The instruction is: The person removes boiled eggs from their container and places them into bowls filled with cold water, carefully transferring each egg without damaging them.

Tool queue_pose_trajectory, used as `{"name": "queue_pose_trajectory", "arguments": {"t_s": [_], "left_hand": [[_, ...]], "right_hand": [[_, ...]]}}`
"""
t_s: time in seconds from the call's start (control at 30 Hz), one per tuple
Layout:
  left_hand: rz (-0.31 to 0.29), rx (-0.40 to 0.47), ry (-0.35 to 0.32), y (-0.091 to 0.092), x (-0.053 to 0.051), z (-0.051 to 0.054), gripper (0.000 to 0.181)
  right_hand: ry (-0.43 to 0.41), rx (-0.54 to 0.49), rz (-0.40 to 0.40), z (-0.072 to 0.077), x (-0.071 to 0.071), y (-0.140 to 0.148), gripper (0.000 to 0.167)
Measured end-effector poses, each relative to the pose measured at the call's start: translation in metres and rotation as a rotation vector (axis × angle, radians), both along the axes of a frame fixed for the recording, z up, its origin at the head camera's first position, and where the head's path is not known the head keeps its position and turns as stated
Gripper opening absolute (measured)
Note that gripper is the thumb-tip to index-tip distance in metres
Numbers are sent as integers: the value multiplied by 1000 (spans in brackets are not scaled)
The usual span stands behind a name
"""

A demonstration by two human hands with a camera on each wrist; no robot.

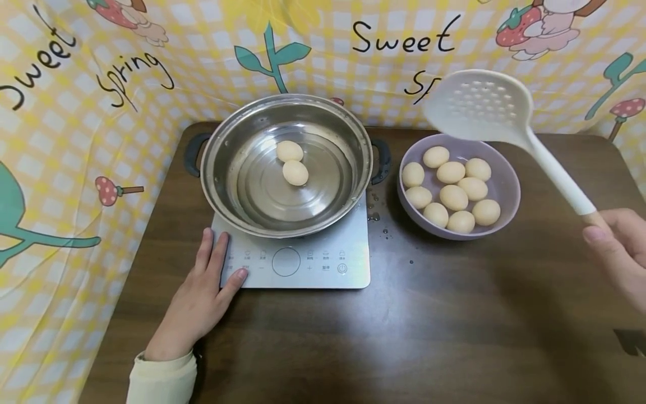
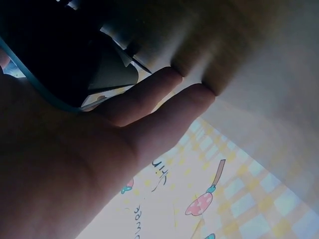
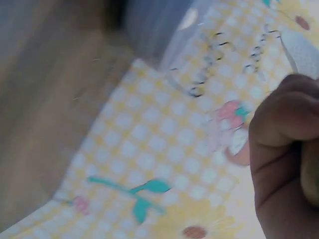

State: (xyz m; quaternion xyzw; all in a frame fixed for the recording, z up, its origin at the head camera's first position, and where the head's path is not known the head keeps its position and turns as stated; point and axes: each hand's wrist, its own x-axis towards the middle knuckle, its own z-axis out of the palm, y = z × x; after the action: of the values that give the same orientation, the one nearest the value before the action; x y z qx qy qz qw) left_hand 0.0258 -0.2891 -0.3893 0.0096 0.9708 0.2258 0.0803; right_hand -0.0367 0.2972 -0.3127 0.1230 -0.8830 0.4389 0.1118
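Observation:
My right hand (image 1: 623, 252) grips the handle of a white slotted skimmer (image 1: 479, 106), held up above the far side of a purple bowl (image 1: 511, 210). Several eggs (image 1: 453, 198) lie in that bowl. In the right wrist view the curled fingers (image 3: 284, 119) wrap the handle. My left hand (image 1: 197, 303) rests with straight fingers on the left front edge of a silver induction cooker (image 1: 295, 278). On the cooker stands a steel pot (image 1: 217, 205) with two eggs (image 1: 292, 163) touching each other inside. The left wrist view shows two extended fingers (image 2: 164, 119) against the light.
The brown wooden table (image 1: 434, 336) carries water drops (image 1: 373, 216) between pot and bowl. Dark pot handles (image 1: 382, 161) stick out left and right. A yellow checked cloth (image 1: 197, 62) hangs behind and along the left. A dark patch (image 1: 630, 341) lies at the right edge.

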Motion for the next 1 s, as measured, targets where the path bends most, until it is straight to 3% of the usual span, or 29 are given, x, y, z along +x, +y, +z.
{"name": "queue_pose_trajectory", "arguments": {"t_s": [0.07,0.13,0.27,0.33,0.6,1.0], "left_hand": [[-3,0,2,0,-1,0,80],[-6,0,1,0,-1,0,80],[-9,2,2,1,-2,0,80],[-9,4,5,2,-2,0,80],[-6,-1,0,1,-3,-1,80],[9,5,12,-1,0,2,81]], "right_hand": [[-33,26,36,10,-4,-11,16],[-52,162,52,23,-10,-24,13],[78,440,128,38,-30,-48,7],[132,510,186,42,-42,-63,9],[288,636,386,46,-76,-115,17],[415,747,401,44,-97,-155,27]]}}
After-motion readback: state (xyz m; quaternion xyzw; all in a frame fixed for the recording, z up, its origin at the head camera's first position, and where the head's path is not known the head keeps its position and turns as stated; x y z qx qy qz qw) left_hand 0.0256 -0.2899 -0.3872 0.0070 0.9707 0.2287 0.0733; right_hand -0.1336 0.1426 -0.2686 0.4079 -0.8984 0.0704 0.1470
